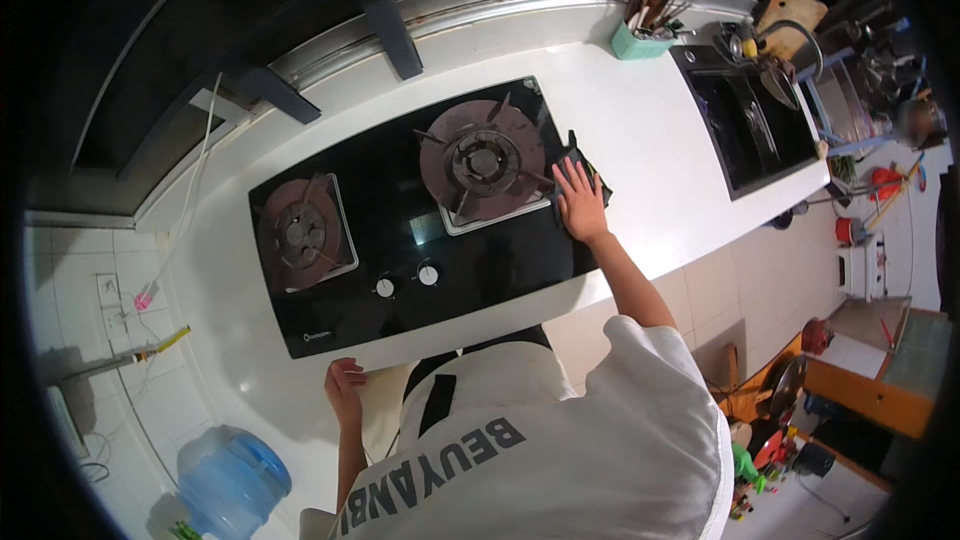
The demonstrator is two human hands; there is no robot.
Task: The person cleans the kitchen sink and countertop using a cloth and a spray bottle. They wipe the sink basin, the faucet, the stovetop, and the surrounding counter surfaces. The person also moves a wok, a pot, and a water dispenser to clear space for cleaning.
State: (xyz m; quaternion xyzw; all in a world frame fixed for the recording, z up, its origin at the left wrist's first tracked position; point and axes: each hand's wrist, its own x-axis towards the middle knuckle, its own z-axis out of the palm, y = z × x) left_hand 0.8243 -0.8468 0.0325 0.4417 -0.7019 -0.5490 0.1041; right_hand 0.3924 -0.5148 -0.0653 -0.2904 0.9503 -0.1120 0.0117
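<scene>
My right hand point(580, 202) lies with fingers spread on a dark cloth point(598, 178), pressing it against the right edge of the black glass gas hob point(495, 270). The cloth is bunched and reaches onto the white counter. Just left of that hand is the large burner point(481, 157) with its brownish drip plate and pan-support prongs. A smaller burner point(301, 229) sits at the hob's left end. Two white control knobs, the left knob point(385, 287) and the right knob point(428, 274), are near the front. My left hand point(345, 384) is empty at the counter's front edge, below the hob's left corner.
A mint-green utensil holder point(640, 45) stands at the back, left of the black sink point(757, 127). A wooden cutting board point(791, 19) leans behind the faucet point(806, 34). At lower left is a blue water jug point(232, 484). A white cable point(202, 150) hangs at the left.
</scene>
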